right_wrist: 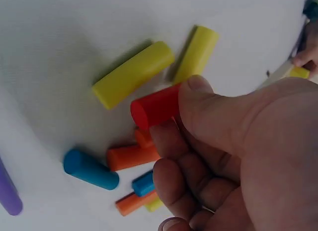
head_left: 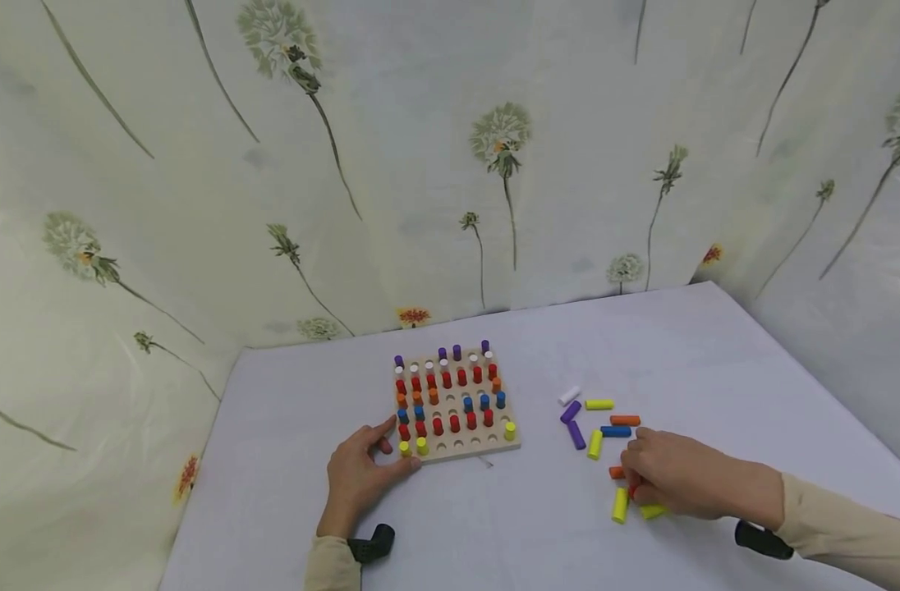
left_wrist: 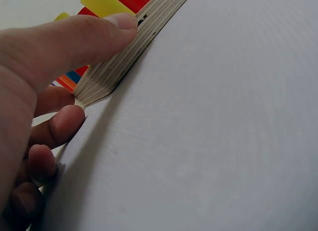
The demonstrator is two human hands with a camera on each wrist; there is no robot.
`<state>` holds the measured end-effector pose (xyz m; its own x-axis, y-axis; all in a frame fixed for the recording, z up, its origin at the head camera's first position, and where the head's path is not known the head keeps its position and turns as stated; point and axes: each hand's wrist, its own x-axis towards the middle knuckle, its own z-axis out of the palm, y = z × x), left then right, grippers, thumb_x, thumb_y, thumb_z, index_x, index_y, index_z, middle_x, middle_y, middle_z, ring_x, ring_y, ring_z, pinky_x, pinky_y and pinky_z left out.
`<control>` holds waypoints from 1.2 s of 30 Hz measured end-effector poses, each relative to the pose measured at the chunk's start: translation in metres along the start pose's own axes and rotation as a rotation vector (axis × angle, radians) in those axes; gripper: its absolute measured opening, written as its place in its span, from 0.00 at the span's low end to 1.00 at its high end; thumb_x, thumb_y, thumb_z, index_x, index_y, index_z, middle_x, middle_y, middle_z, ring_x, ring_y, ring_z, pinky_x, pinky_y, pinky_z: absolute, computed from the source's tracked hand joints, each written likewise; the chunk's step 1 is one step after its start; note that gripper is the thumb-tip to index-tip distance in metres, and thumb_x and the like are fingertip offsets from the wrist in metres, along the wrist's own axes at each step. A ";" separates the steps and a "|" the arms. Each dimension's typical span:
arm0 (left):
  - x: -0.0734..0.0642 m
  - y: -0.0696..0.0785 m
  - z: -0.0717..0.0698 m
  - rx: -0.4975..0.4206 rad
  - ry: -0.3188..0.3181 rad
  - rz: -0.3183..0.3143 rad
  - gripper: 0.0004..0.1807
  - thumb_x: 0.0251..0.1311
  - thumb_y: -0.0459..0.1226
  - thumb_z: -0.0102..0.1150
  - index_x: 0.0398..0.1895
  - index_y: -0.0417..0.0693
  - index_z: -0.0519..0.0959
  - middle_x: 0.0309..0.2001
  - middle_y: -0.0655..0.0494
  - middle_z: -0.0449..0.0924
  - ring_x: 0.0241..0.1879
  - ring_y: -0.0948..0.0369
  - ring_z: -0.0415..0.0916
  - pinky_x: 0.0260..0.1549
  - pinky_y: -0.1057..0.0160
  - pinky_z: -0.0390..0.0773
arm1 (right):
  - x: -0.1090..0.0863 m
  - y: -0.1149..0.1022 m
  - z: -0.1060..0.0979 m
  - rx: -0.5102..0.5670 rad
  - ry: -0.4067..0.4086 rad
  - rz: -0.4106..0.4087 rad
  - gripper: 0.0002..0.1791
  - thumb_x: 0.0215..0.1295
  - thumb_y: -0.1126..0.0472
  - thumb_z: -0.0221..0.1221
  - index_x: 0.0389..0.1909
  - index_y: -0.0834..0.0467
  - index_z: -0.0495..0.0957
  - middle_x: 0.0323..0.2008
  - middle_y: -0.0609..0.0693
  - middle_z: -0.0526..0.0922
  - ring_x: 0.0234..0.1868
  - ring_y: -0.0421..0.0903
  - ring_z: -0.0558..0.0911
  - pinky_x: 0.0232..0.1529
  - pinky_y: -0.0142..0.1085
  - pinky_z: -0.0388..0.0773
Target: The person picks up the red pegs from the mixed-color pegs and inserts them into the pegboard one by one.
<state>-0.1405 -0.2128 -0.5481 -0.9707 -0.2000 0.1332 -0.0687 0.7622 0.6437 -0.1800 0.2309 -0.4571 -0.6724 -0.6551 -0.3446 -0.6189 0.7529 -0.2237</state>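
Note:
A wooden pegboard [head_left: 470,451] holds rows of coloured pegs: purple, white, red, orange, blue and yellow, with some holes unfilled. My left hand [head_left: 357,466] grips its near left corner, thumb on the front edge beside a yellow peg [left_wrist: 102,3] and fingers along the left side. To the right, my right hand [head_left: 679,476] pinches a red peg [right_wrist: 155,107] between thumb and fingers, just over the loose pegs. Two yellow pegs [right_wrist: 133,74] lie close to the red one in the right wrist view. The fingers partly hide some orange pegs [right_wrist: 131,157].
Loose pegs lie scattered right of the board, among them a white peg [head_left: 570,396], purple pegs [head_left: 576,435] and a blue peg [head_left: 616,432]. A white cloth covers the table [head_left: 524,525]. Dandelion-print fabric [head_left: 420,205] hangs behind and at both sides.

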 end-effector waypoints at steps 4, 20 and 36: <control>0.000 0.001 -0.001 0.003 0.004 0.014 0.43 0.35 0.65 0.75 0.61 0.64 0.80 0.27 0.68 0.72 0.26 0.64 0.63 0.28 0.63 0.60 | 0.002 -0.007 -0.010 0.007 0.027 0.046 0.08 0.58 0.53 0.69 0.31 0.42 0.78 0.28 0.33 0.72 0.33 0.36 0.69 0.37 0.33 0.75; 0.000 0.002 -0.003 -0.001 -0.006 0.013 0.44 0.34 0.67 0.74 0.61 0.65 0.80 0.27 0.69 0.73 0.25 0.65 0.63 0.29 0.64 0.60 | 0.018 -0.010 -0.033 0.060 0.383 -0.089 0.05 0.62 0.59 0.67 0.37 0.47 0.81 0.29 0.33 0.73 0.31 0.33 0.70 0.30 0.27 0.74; 0.001 0.002 -0.003 0.001 -0.006 0.014 0.44 0.34 0.68 0.73 0.60 0.64 0.80 0.26 0.69 0.72 0.25 0.65 0.63 0.28 0.64 0.60 | 0.046 -0.016 -0.035 0.163 0.590 -0.087 0.12 0.53 0.63 0.73 0.38 0.48 0.87 0.31 0.35 0.80 0.32 0.34 0.73 0.29 0.28 0.73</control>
<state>-0.1408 -0.2135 -0.5441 -0.9729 -0.1858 0.1376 -0.0556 0.7657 0.6408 -0.2153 0.1870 -0.4378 -0.7622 -0.6039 0.2331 -0.6430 0.6646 -0.3807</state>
